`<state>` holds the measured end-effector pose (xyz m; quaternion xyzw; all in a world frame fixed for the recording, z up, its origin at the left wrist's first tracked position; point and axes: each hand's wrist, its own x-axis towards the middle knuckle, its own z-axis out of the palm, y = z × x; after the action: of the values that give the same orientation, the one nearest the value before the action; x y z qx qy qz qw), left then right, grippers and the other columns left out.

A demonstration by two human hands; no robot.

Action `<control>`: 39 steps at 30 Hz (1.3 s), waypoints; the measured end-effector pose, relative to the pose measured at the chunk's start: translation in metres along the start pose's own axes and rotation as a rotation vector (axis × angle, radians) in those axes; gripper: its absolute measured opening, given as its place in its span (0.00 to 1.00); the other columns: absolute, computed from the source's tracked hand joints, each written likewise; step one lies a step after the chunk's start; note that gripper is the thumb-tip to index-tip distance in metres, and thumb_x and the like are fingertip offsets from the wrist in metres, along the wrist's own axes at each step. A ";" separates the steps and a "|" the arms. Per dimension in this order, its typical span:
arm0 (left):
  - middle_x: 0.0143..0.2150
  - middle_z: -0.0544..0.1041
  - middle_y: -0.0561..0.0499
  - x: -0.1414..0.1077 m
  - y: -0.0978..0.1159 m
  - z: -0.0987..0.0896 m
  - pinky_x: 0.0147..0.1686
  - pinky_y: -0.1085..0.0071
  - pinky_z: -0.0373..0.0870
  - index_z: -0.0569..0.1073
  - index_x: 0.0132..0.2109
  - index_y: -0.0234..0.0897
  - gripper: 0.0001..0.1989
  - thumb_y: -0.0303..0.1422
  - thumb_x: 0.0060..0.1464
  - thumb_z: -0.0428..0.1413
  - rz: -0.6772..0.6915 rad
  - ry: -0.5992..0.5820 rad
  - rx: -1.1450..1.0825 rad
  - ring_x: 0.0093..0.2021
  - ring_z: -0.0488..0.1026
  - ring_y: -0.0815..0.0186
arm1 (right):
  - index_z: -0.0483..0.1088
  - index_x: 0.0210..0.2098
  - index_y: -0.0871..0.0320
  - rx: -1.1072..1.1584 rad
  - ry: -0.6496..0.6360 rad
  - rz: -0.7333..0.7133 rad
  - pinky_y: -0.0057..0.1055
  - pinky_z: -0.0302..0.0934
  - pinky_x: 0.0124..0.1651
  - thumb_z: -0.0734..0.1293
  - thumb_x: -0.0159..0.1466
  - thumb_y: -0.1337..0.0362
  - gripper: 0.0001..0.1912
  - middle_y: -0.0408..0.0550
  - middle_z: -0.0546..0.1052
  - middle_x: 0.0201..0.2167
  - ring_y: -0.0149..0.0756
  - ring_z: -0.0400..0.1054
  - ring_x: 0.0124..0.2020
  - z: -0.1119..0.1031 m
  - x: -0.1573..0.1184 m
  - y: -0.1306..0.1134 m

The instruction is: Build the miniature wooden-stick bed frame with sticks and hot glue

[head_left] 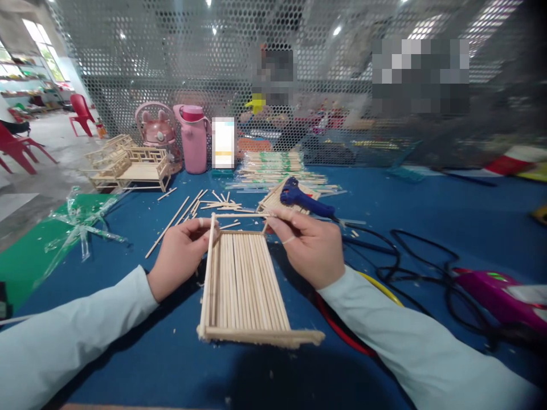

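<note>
Pale blue sleeves, the left one [85, 324] and the right one [399, 330], reach in over the blue tabletop [171, 370]. Between them, at centre, lies the stick tray [250, 279], its floor a row of parallel wooden sticks and its near edge a thicker rail jutting right; whether that edge touches the table, I cannot tell. At its far left corner, the left hand [182, 256] has thumb and fingers closed on the side rail, probably to keep the tray steady. The right hand [314, 245] pinches the right end of a thin crosspiece [241, 216] between thumb and fingers, seemingly to hold it level across the far end.

Just beyond, a blue glue gun [305, 199] rests on a smaller stick panel [271, 196], apparently kept within reach, its black cord [395, 253] looping right. Loose sticks [183, 213] lie to the left. Farther back sit bundled sticks [273, 162], miniature stick furniture [147, 171], a lit phone [223, 145] standing upright beside a pink bottle [195, 142], and finally a perforated metal screen [171, 62].
</note>
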<state>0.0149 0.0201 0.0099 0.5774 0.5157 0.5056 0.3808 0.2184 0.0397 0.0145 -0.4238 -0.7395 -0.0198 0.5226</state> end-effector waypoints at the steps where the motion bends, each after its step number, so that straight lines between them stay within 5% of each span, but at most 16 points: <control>1: 0.32 0.80 0.48 0.000 0.000 0.000 0.35 0.69 0.73 0.77 0.32 0.33 0.08 0.34 0.45 0.59 0.003 -0.002 -0.002 0.33 0.75 0.64 | 0.78 0.34 0.56 0.002 -0.008 0.021 0.27 0.71 0.37 0.65 0.60 0.66 0.08 0.45 0.82 0.32 0.34 0.77 0.30 0.000 0.000 -0.001; 17: 0.33 0.80 0.48 0.000 -0.002 -0.001 0.37 0.69 0.72 0.77 0.33 0.33 0.07 0.33 0.48 0.58 0.025 -0.018 0.020 0.34 0.75 0.65 | 0.78 0.37 0.55 0.052 -0.027 0.093 0.31 0.71 0.40 0.65 0.60 0.65 0.09 0.45 0.82 0.35 0.36 0.77 0.34 0.003 0.001 0.000; 25: 0.42 0.79 0.45 -0.004 -0.002 0.002 0.39 0.70 0.73 0.75 0.46 0.34 0.15 0.36 0.51 0.57 0.163 0.053 0.080 0.39 0.75 0.64 | 0.78 0.36 0.54 0.024 -0.020 0.060 0.32 0.72 0.41 0.66 0.60 0.65 0.09 0.44 0.82 0.35 0.37 0.77 0.34 0.001 -0.001 0.002; 30: 0.37 0.80 0.47 0.003 -0.001 0.004 0.41 0.70 0.72 0.76 0.40 0.33 0.11 0.35 0.52 0.56 0.206 0.095 0.056 0.38 0.76 0.65 | 0.78 0.36 0.55 0.039 -0.019 0.045 0.32 0.72 0.40 0.66 0.60 0.65 0.09 0.44 0.82 0.35 0.37 0.77 0.34 0.001 -0.001 0.002; 39: 0.31 0.79 0.50 0.004 0.000 0.008 0.31 0.74 0.70 0.76 0.37 0.34 0.10 0.35 0.52 0.56 0.216 0.128 0.058 0.30 0.72 0.69 | 0.78 0.35 0.54 0.029 -0.016 0.043 0.30 0.72 0.38 0.66 0.59 0.65 0.08 0.44 0.82 0.33 0.36 0.77 0.32 0.000 -0.002 0.001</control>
<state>0.0226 0.0246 0.0093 0.6070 0.4879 0.5644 0.2736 0.2190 0.0396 0.0126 -0.4321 -0.7345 0.0054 0.5233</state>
